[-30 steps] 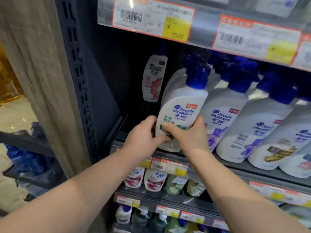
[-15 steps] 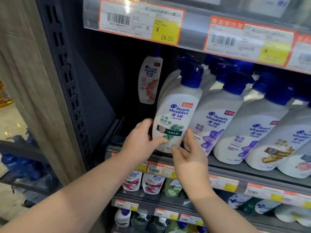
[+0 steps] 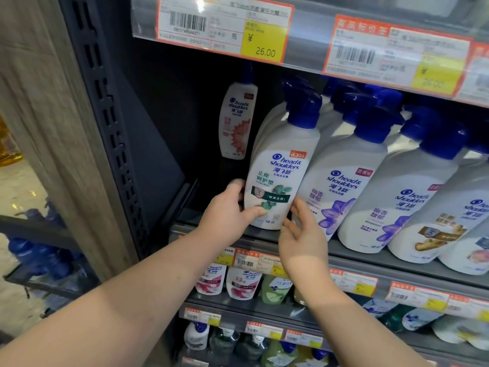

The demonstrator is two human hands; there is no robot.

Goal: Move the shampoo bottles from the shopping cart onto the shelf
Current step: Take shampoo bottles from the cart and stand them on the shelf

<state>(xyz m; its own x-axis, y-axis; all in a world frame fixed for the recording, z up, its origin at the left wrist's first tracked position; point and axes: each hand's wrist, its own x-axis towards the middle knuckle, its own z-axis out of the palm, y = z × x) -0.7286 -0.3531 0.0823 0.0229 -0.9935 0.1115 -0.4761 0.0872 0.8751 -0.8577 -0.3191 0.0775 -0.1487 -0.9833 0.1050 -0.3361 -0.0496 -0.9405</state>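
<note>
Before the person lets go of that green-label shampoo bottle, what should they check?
1. Grip: left hand holds the green-label bottle low down. Ok.
2. Right hand: open, fingers straight by the bottle's lower right side. Ok.
3. Label faces outward. Ok.
4. Base fully seated on the shelf: cannot tell; the hands hide part of it.
5. Row: it stands beside the purple-flower bottle, at the front. Ok.
</note>
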